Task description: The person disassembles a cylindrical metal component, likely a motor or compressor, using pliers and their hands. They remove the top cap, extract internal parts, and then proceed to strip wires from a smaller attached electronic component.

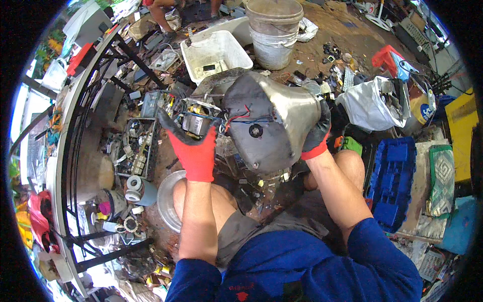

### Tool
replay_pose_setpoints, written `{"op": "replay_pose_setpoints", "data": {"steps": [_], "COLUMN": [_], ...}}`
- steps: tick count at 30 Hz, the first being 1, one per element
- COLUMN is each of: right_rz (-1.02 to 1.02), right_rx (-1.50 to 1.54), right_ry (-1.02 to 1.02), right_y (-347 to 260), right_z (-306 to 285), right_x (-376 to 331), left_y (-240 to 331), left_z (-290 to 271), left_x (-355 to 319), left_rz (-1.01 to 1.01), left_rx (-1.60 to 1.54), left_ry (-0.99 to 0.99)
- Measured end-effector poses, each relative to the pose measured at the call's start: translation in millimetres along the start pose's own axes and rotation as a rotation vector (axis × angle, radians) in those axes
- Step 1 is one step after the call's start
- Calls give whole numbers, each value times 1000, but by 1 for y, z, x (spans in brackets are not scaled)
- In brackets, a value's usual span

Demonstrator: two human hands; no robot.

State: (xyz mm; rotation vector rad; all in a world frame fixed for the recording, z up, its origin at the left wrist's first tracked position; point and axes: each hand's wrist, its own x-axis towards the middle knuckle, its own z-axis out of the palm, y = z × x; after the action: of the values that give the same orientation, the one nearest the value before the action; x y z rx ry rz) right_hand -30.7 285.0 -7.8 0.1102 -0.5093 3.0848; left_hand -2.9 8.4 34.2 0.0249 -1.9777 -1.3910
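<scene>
In front of me is a wide appliance housing (261,121), with a dark grey base and a flared silver-coloured metal shell, tilted on its side. My right hand (320,132), in a red and black glove, grips the shell's narrow right end; its fingertips are partly hidden. Red, blue and black wires run from the base toward a small metal motor (196,124) at its left. Beside the motor, my left hand (192,148), gloved alike, has its thumb and fingers spread on either side of it. Whether they touch it, I cannot tell.
Beyond the housing stand a white plastic tub (217,55) and a dirty white bucket (273,40). A crate of small parts (136,151) lies left, by a metal-framed table (63,166). Right are a white sack (370,103) and a blue plastic case (392,183). Another person's legs (160,17) show far off.
</scene>
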Motion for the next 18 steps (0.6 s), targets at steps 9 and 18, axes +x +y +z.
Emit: {"op": "replay_pose_setpoints", "data": {"steps": [9, 18], "right_rz": [295, 103], "right_rx": [-595, -1482], "right_ry": [-134, -526], "right_y": [10, 47], "right_z": [5, 20], "right_x": [-9, -48], "left_y": [16, 16], "left_z": [-4, 30], "left_x": [-4, -6], "left_rz": [98, 155], "left_rx": [-24, -106], "left_ry": [20, -152]}}
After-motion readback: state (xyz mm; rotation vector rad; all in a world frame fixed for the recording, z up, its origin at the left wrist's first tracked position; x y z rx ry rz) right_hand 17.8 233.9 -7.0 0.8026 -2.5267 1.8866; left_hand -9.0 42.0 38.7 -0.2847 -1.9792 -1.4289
